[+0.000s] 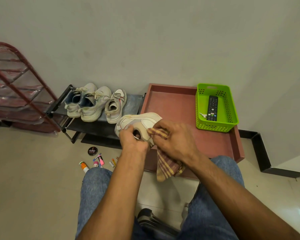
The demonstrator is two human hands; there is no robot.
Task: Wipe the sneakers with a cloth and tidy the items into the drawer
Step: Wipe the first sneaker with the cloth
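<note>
Blue-jeaned knees (97, 186) frame 2 bare forearms. The left hand (132, 139) curls closed on the heel opening of a white sneaker (139, 122), holding it above the red drawer's (173, 103) edge. The right hand (173, 139) bunches a striped cloth (166, 165) shut against the sneaker's side. 3 sneakers (93, 103) sit on the rack (93, 127).
</note>
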